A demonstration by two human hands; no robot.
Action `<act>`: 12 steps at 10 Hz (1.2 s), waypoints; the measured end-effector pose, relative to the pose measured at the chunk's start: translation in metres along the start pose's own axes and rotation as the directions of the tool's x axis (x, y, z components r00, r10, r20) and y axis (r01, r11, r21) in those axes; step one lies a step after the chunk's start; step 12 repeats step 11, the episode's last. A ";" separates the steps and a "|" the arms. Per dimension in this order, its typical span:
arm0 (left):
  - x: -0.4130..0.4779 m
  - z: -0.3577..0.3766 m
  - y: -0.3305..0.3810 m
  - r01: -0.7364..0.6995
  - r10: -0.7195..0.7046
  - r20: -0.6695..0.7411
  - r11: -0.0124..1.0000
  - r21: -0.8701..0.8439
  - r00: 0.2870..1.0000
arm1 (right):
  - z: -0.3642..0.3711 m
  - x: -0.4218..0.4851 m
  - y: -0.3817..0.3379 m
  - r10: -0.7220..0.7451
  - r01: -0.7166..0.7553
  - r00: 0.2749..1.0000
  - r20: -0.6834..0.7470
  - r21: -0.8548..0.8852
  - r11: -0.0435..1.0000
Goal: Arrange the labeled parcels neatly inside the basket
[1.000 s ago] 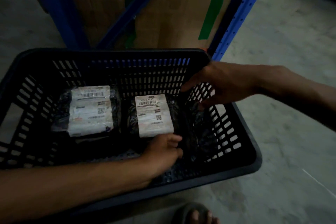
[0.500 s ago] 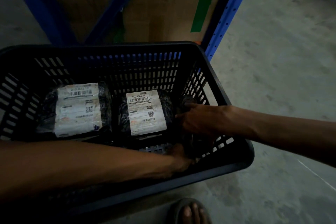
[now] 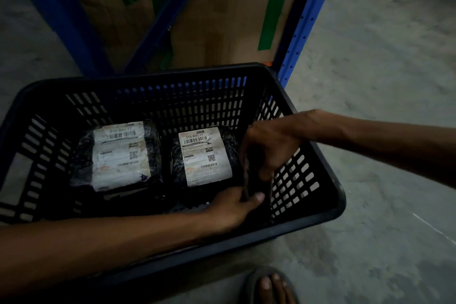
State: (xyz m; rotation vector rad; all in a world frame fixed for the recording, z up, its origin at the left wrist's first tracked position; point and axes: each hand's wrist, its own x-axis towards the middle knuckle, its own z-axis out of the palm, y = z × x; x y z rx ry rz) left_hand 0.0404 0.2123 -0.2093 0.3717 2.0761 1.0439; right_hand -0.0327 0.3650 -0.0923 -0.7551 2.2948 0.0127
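Note:
A black slotted basket [image 3: 328, 212] stands on the concrete floor. Two black-wrapped parcels lie flat inside it, white labels up: one at the left [image 3: 118, 155], one in the middle [image 3: 206, 155]. A third dark parcel [image 3: 256, 180] stands on edge at the basket's right end, label hidden. My right hand [image 3: 271, 150] grips its top from above. My left hand [image 3: 237, 207] holds its lower near edge, thumb pressed against it.
A blue rack upright [image 3: 303, 22] and diagonal brace [image 3: 170, 15] stand just behind the basket, with large cardboard boxes [image 3: 222, 32] bearing green tape. A sandalled foot [image 3: 269, 286] is on the floor near the basket's front rim.
The right hand dropped from the basket's far right rim onto the third parcel. Both hands closed on it and raised it onto its edge. The view tilted slightly.

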 end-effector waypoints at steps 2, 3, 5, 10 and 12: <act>-0.060 -0.089 0.013 -0.126 -0.037 -0.241 0.770 -0.626 0.970 | -0.028 0.011 0.018 0.268 0.083 0.928 -0.258 0.845 0.528; -0.068 -0.128 0.019 -0.182 -0.134 -0.314 0.583 -0.792 0.940 | -0.031 0.032 0.020 0.397 0.051 0.915 -0.070 0.997 0.059; -0.047 -0.155 0.026 -0.151 -0.296 -0.489 0.713 -0.685 0.820 | -0.026 0.055 -0.007 0.362 0.142 0.927 -0.096 0.984 -0.104; 0.023 -0.113 -0.015 0.162 -0.346 -0.504 0.914 -0.373 0.791 | 0.020 0.118 0.004 0.507 -0.040 0.827 -0.242 0.874 0.484; 0.024 -0.117 -0.014 0.126 -0.337 -0.471 0.897 -0.423 0.815 | 0.015 0.108 0.011 0.634 -0.078 0.678 -0.373 0.821 0.566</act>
